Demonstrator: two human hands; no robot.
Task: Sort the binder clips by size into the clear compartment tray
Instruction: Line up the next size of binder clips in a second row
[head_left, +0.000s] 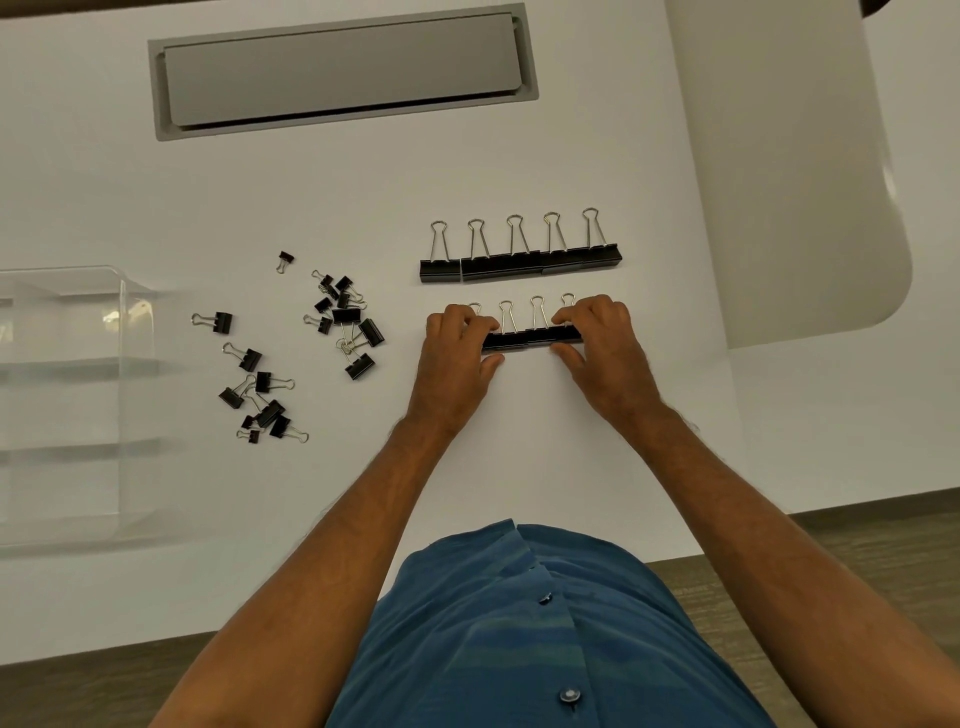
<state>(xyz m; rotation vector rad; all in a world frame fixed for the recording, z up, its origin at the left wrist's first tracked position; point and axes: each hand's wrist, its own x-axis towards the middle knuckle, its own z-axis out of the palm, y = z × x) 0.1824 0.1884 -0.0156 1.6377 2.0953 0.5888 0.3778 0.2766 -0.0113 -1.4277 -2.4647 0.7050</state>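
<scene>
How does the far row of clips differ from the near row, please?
The far row has five clips and lies untouched; the near row shows four handles and is held at its ends by the left hand and right hand. The far row's clips look larger. Both are black, side by side, handles pointing away.

Looks like an office: white desk with a grey cable hatch at 12 o'clock, wood-look floor at 4 o'clock.

Matt black binder clips with shiny wire handles lie on a smooth white table; the clear glossy plastic tray reflects light
</scene>
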